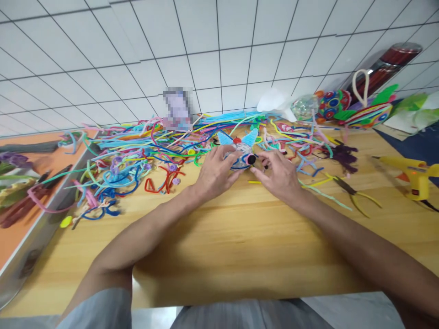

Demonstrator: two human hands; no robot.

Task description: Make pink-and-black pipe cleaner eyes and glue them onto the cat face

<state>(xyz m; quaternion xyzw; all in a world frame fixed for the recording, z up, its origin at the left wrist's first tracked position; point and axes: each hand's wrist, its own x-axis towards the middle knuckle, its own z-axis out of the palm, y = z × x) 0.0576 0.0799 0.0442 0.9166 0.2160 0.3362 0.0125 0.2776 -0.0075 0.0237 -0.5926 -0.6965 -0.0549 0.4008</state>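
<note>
Between my hands, at the pile's front, is an animal head figure [243, 149] with pointed light-blue ears, a red spot on top and a round black nose piece in front. My left hand [216, 170] is closed around the left side of the figure, its fingers partly covering it. At the figure's right side, close to the black piece, my right hand [280, 172] has its thumb and fingers bent toward each other. Something small and dark shows at those fingertips; what it is cannot be made out.
Tangled pipe cleaners [120, 160] spread along the wall. On the right lie yellow-handled pliers [355, 192] and a yellow glue gun [413, 171]. Colourful craft pieces [332, 104] and a dark red cylinder [391, 64] stand behind. An orange-bottomed tray [34, 205] is at left.
</note>
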